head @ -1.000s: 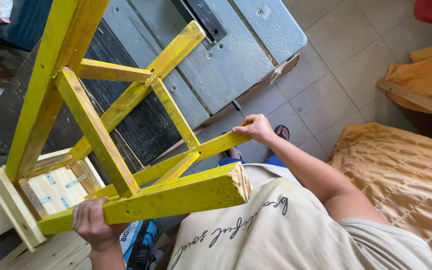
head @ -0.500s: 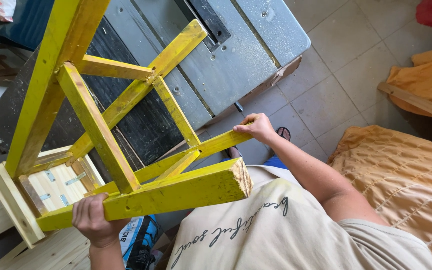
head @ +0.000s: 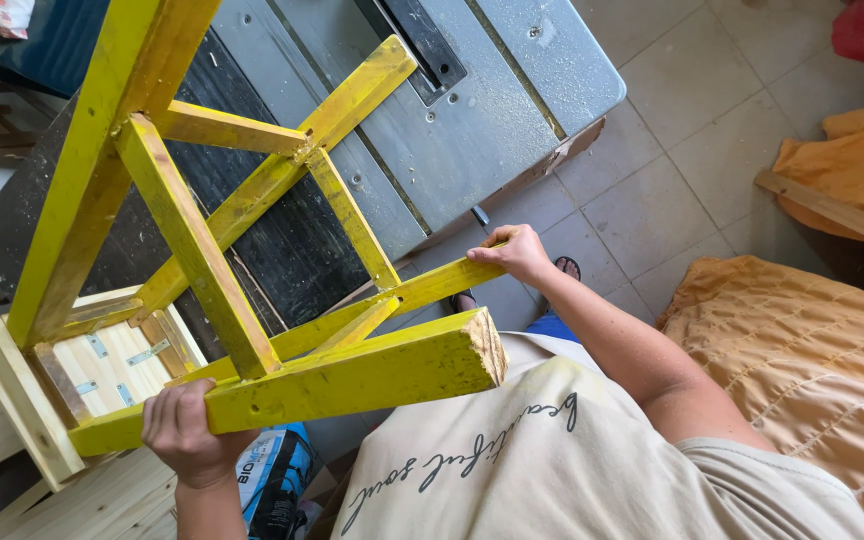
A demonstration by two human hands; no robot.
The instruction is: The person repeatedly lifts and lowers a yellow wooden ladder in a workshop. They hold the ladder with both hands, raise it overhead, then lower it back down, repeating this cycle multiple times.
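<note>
A yellow wooden stool (head: 252, 260) lies tipped on its side, its pale seat (head: 22, 390) at the lower left and its legs pointing toward me. My left hand (head: 187, 435) grips the nearest thick leg close to the seat. My right hand (head: 517, 255) holds the end of a thinner yellow leg at the right. Cross rails join the legs between my two hands.
A grey table saw (head: 472, 110) with a dark slot stands behind the stool. Orange cloth (head: 802, 350) covers furniture at the right, over a tiled floor (head: 682, 120). A blue and black bag (head: 277, 480) sits by my left wrist, next to pale planks (head: 92, 500).
The stool and both hands have shifted very slightly; the grips are unchanged.
</note>
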